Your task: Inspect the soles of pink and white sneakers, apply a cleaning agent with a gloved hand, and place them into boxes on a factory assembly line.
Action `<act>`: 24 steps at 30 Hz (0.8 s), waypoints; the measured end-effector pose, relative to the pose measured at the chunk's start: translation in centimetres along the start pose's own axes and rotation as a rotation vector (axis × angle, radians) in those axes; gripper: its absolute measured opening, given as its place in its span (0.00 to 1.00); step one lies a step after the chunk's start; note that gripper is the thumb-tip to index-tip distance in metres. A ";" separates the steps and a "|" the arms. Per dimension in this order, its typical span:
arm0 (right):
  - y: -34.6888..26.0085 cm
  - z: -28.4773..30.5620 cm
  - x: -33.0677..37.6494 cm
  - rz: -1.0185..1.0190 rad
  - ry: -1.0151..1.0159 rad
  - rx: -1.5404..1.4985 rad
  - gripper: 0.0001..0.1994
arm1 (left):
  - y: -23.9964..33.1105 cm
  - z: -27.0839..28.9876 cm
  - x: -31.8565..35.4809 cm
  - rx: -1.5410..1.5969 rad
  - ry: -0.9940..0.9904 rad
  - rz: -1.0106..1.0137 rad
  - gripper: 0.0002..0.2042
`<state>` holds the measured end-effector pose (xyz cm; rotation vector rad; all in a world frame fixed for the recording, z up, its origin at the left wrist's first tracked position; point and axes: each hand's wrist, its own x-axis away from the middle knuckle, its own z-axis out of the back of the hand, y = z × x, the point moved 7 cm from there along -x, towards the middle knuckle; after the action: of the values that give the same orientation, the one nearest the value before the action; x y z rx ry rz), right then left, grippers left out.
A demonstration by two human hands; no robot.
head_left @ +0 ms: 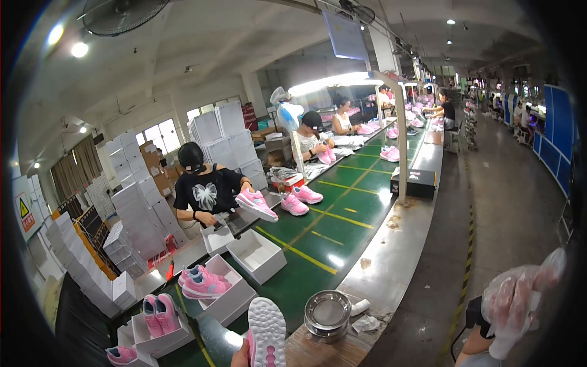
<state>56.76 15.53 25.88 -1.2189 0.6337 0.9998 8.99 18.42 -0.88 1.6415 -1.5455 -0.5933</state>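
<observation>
At the bottom edge, my left hand (pixel 240 356) grips a pink sneaker (pixel 267 330), its white patterned sole turned toward me; most of that hand is cut off. Far out to the right, over the aisle, my right hand (pixel 513 300) is raised in a clear, crumpled plastic glove. Its fingers look curled, and whitish material bunches around them; what they hold, if anything, cannot be made out. Close to the sneaker stands a round metal can (pixel 328 313) on a brown-covered patch of bench. Left of it, an open white shoebox (pixel 229 309) carries a pair of pink sneakers (pixel 205 282).
A green conveyor belt (pixel 342 208) with yellow lines runs away from me. Another white box (pixel 257 257) sits on it. Across the belt, a person in black (pixel 208 189) holds a pink sneaker (pixel 257 205). A metal post (pixel 402 140) and a black box (pixel 414 183) stand along the right edge.
</observation>
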 end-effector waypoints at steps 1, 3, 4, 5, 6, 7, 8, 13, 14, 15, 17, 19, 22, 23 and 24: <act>0.7 -0.5 -0.2 0.006 0.013 -0.010 0.10 | 0.1 0.7 -0.2 -0.009 -0.001 0.002 0.23; -0.2 1.9 0.7 0.183 0.697 0.404 0.24 | -0.5 2.6 0.2 -0.019 0.018 0.007 0.23; -0.8 2.7 2.6 0.247 1.042 0.602 0.32 | -1.1 3.7 0.9 -0.019 0.042 0.008 0.23; -0.3 4.6 2.8 0.227 1.039 0.618 0.38 | -1.8 4.9 1.7 -0.020 0.069 0.009 0.24; -1.0 4.6 1.5 0.212 1.025 0.686 0.45 | -2.1 4.8 2.9 -0.018 0.046 0.020 0.24; -1.0 5.3 2.6 0.157 1.301 0.709 0.46 | -2.2 5.9 2.0 0.021 0.196 0.028 0.24; -1.1 5.5 3.1 0.131 1.321 0.704 0.46 | -2.4 5.9 1.6 0.060 0.211 0.041 0.24; -1.4 4.8 5.4 -0.017 0.669 0.487 0.35 | -1.8 5.7 1.9 0.082 0.238 -0.004 0.23; 0.2 4.4 0.4 -0.475 0.029 -0.041 0.24 | -1.9 5.4 1.5 0.042 0.251 0.007 0.22; 0.9 4.0 0.9 -0.464 0.052 -0.066 0.24 | -2.0 4.8 0.9 0.038 0.268 -0.006 0.22; 2.5 6.8 3.5 -0.368 0.214 -0.112 0.23 | -1.5 4.1 2.0 0.055 0.290 -0.054 0.21; 1.0 8.0 7.6 -0.318 0.389 -0.109 0.23 | -1.7 3.6 2.5 0.082 0.307 -0.031 0.22; -4.0 7.0 16.6 -0.260 0.611 -0.054 0.23 | -2.1 3.7 2.8 0.112 0.323 -0.022 0.23; -1.8 7.0 15.4 -0.235 0.681 -0.042 0.23 | -2.2 4.1 3.3 0.107 0.338 -0.008 0.24; -3.4 6.9 17.9 -0.221 0.750 -0.016 0.23 | -2.1 4.5 3.8 0.123 0.349 -0.020 0.24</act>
<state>67.13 27.05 14.15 -1.6436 1.0381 0.3377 7.28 13.62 -4.50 1.7467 -1.3302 -0.2091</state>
